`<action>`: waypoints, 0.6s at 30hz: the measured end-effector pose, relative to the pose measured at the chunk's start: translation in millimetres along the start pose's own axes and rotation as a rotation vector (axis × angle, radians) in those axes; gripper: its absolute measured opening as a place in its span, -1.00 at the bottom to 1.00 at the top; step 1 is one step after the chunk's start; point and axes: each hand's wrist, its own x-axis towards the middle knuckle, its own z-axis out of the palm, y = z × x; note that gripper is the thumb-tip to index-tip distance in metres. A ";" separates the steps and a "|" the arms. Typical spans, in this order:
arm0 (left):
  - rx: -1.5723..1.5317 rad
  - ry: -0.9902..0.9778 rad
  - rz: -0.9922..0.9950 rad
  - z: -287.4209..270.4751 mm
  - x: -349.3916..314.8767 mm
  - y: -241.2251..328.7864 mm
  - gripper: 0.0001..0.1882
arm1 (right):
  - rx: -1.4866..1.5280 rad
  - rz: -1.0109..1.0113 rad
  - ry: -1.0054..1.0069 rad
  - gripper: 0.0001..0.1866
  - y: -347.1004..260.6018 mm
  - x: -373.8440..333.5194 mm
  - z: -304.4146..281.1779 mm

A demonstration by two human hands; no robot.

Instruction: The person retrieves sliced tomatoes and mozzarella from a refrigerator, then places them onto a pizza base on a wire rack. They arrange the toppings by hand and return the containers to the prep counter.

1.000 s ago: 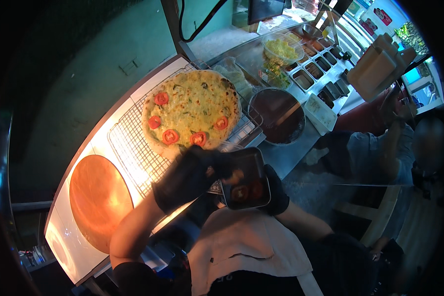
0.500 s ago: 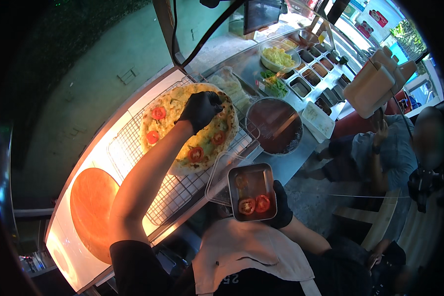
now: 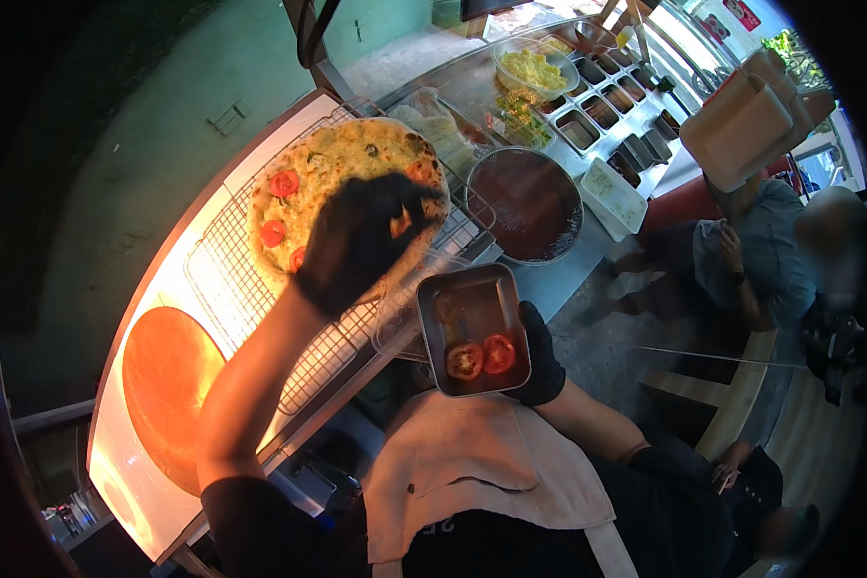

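Observation:
A round pizza (image 3: 318, 159) with a browned crust and several red tomato slices (image 3: 284, 183) lies on a wire rack (image 3: 222, 260). Over its right side is my left hand (image 3: 354, 252) in a black glove, blurred, its fingers apart and nothing visible in them. Part of the pizza is hidden beneath it. My right hand (image 3: 541, 364), gloved too, grips the right side of a metal tin (image 3: 467, 308), tilted toward me. Two tomato slices (image 3: 482, 356) lie at the tin's near end, with a little liquid about them.
Left of the rack is a round orange-brown board (image 3: 169, 395). A large pan of red sauce (image 3: 525, 207) stands beyond the tin, near a white tray (image 3: 614, 197). Farther off are a bowl of shredded greens (image 3: 535, 75) and several metal containers (image 3: 578, 128). A person (image 3: 766, 246) is at the right.
My left hand has drawn back from the pizza's upper right toward me, its fingers spreading. A tomato slice now shows near that spot. The whole view has shifted slightly.

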 end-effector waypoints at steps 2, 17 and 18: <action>0.061 -0.278 0.162 -13.7 -31.8 35.2 -0.80 | 0.086 0.030 -0.030 -0.26 -1.0 3.5 6.5; -0.503 -0.454 -0.230 -3.6 -71.1 68.4 -0.71 | -1.106 -0.465 -0.020 -0.22 -1.0 17.4 29.6; -0.372 -0.470 -0.116 -8.6 -70.3 66.5 -0.74 | -1.255 -0.566 -0.042 -0.24 -3.0 17.5 32.7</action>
